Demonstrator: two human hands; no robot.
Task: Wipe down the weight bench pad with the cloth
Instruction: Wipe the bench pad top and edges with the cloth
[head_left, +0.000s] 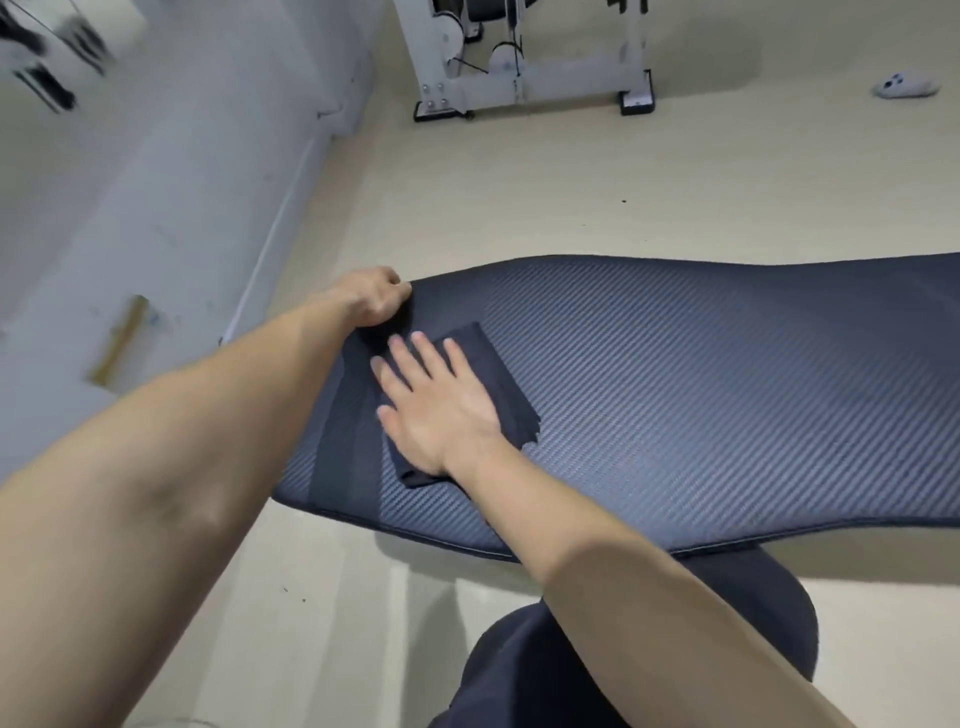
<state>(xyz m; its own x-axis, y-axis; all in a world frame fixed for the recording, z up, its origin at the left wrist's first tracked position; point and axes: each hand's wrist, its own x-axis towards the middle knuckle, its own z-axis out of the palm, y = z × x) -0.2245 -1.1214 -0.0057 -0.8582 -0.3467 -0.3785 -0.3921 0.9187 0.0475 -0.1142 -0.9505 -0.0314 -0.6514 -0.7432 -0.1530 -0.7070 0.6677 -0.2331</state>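
Bench pad (701, 395): right hand (441, 410) flat on cloth (501, 371), left hand (374, 299) around end.

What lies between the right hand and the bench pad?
The folded dark cloth: in the head view the right hand lies flat on it, and it lies on the bench pad. The left hand grips the pad's end directly.

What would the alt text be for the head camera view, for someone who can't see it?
A person's right hand presses a folded dark cloth flat on a dark textured bench pad, while the left hand grips the pad's end. A white machine frame stands on the floor beyond.
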